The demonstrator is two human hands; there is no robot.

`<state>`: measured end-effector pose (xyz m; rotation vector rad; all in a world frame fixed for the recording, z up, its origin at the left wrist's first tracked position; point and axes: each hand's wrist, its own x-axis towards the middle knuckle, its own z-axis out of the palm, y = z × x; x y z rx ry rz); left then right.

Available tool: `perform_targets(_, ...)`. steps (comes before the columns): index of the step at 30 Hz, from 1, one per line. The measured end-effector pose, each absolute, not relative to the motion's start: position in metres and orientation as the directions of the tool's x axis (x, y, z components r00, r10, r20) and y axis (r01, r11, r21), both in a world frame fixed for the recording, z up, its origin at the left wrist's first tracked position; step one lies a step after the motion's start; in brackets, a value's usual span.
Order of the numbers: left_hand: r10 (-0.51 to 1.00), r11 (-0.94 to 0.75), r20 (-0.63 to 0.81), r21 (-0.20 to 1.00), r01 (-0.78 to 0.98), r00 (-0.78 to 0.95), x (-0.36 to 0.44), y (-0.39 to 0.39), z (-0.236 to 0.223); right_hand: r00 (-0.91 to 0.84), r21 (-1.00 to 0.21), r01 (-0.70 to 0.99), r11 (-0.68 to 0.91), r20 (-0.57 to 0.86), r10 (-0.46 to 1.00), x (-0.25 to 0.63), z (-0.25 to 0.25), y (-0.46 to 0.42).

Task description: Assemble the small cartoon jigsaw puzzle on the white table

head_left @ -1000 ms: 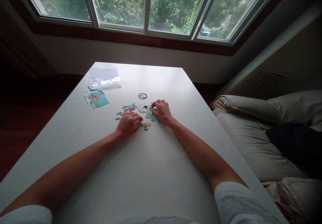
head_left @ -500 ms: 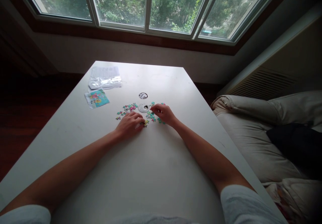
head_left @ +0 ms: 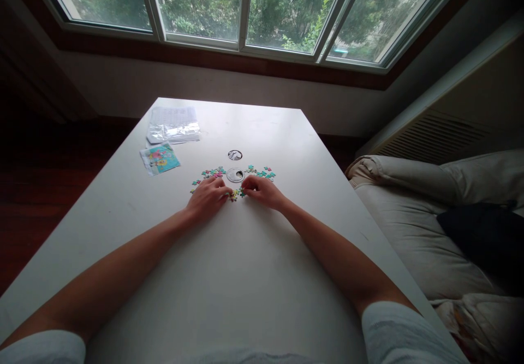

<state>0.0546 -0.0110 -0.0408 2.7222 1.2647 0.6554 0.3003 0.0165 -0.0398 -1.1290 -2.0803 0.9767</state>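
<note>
Beneath a wide window (head_left: 241, 39) stands a white table (head_left: 225, 287). A clear plastic bag (head_left: 174, 126), apparently holding paper, lies near its far left corner. The left hand (head_left: 208, 195) curls loosely over the edge of a yellow clump (head_left: 233, 196) of joined puzzle pieces; the right hand (head_left: 264, 191) is half closed, fingertips beside the clump's other edge. Whether either grips a piece I cannot tell. Between the loose pieces (head_left: 216, 173), a round cap (head_left: 232, 176) shows a dark opening; a careless sweep could drop one in, and uneven pressing could split the clump.
</note>
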Motion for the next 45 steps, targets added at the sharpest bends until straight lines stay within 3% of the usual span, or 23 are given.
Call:
perform_targets(15, 0.748, -0.657, 0.340, 0.255, 0.710, 0.570, 0.056, -0.012, -0.039, -0.486, -0.743, 0.515, 0.428, 0.158, 0.860, 0.289, -0.038, 0.007)
perform_targets(28, 0.755, -0.650, 0.317, 0.247, 0.718, 0.575, 0.056, -0.012, -0.040, -0.502, -0.553, 0.601, 0.576, 0.299, 0.811, 0.291, -0.042, 0.011)
perform_targets(35, 0.758, -0.646, 0.319, 0.245, 0.723, 0.569, 0.057, -0.012, -0.039, -0.605, -0.406, 0.639, 0.654, 0.260, 0.753, 0.296, -0.038, 0.010)
perform_targets(45, 0.756, -0.648, 0.317, 0.235, 0.725, 0.572, 0.058, -0.014, -0.041, -0.620, -0.207, 0.719, 0.664, 0.240, 0.747, 0.291, -0.033, 0.001)
